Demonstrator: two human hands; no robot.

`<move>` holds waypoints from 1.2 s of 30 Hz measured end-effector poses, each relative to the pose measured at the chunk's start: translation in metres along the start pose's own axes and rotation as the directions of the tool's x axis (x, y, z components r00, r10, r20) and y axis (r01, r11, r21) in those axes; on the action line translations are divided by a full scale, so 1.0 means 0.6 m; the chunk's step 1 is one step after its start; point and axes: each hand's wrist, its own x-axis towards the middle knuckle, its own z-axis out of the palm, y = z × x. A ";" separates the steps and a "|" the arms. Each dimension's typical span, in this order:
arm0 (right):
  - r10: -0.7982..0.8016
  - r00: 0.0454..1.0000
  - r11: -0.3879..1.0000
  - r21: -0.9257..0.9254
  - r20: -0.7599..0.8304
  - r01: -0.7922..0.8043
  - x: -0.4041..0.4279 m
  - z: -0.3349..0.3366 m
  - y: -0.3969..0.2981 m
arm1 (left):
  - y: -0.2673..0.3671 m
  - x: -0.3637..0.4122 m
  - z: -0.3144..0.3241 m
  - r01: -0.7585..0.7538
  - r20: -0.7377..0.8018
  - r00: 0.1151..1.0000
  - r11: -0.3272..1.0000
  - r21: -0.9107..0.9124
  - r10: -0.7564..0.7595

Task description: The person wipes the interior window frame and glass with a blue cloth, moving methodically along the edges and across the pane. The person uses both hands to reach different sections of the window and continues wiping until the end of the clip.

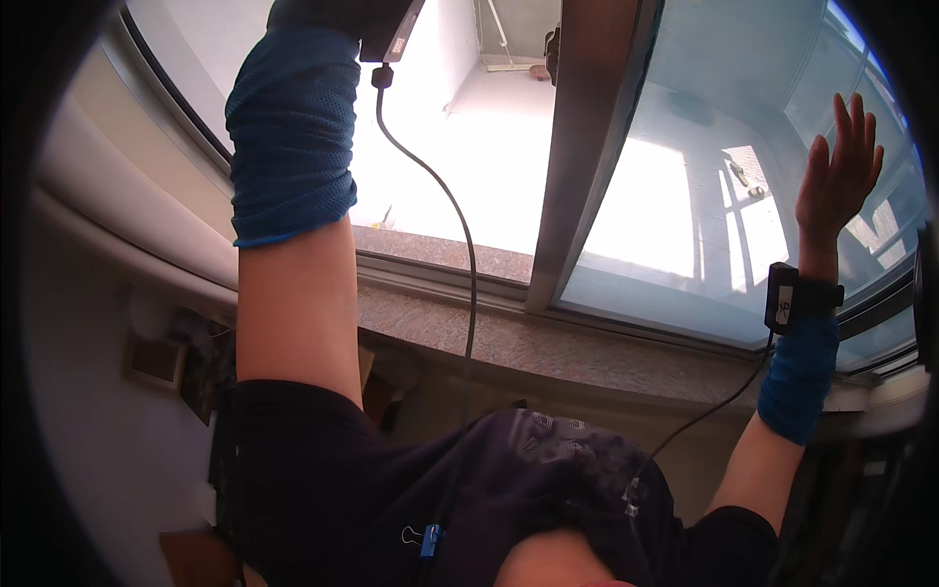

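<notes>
My right hand is raised at the right, fingers up and slightly apart, holding nothing. Behind it is the bluish glass pane of a sliding window; whether the palm touches the glass, I cannot tell. A black device is strapped at that wrist, above a blue mesh sleeve. My left hand is out of view past the top edge. Its forearm, in another blue mesh sleeve, reaches up in front of the bright left part of the window, with a black device near the wrist.
A metal window upright divides the two parts. Below runs a speckled stone sill. A black cable hangs from the left device, another cable from the right one. Slippers lie on the floor beyond the glass.
</notes>
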 end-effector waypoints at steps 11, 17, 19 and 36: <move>-0.073 0.991 0.994 -0.085 -0.113 0.063 -0.001 0.021 0.025 | 0.017 -0.460 -0.140 0.160 0.206 0.957 0.965 0.206 -0.203; -0.067 0.994 0.993 -0.101 -0.086 0.058 0.004 0.015 0.018 | 0.012 -0.720 -0.235 0.713 0.416 0.542 0.662 0.232 -0.730; -0.069 0.995 0.993 -0.101 -0.065 0.062 0.008 0.009 0.013 | 0.014 -0.795 -0.257 0.875 0.354 0.398 0.466 0.131 -0.847; 0.080 0.992 0.981 -0.186 0.096 -0.061 -0.006 -0.023 0.017 | -0.063 -0.445 -0.141 0.732 0.126 0.623 0.632 0.253 -0.772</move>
